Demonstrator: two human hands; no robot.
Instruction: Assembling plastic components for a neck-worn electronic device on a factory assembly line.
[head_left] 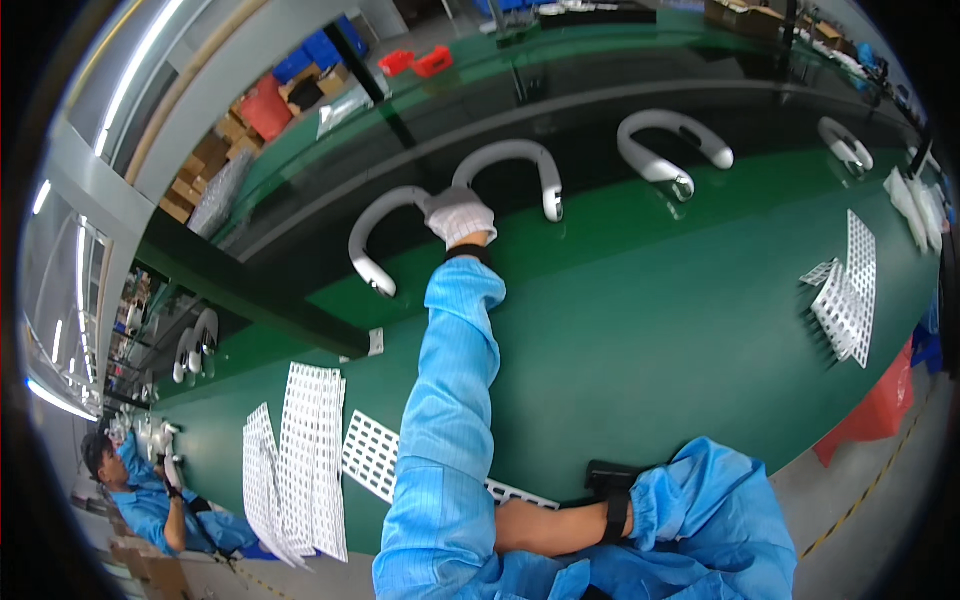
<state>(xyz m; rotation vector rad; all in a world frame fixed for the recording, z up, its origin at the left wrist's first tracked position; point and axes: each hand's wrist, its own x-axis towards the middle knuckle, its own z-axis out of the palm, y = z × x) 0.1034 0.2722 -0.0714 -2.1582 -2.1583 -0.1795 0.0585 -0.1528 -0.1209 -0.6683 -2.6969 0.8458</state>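
My left hand, in a white glove, reaches far forward and is closed at the adjoining ends of two pale U-shaped neck devices. One device curves to the left of it, the other to the right. The hand covers where they meet, so I cannot tell whether it grips one or both. My right wrist lies low in front of me, crossing behind my left sleeve, which hides the fingers. Just beyond it, a perforated white sheet passes under my left arm.
Another U-shaped device and a smaller-looking one stand to the right on the dark belt. Perforated white strips lie left, more strips right. A green post rises at the left. A co-worker in blue sits far left.
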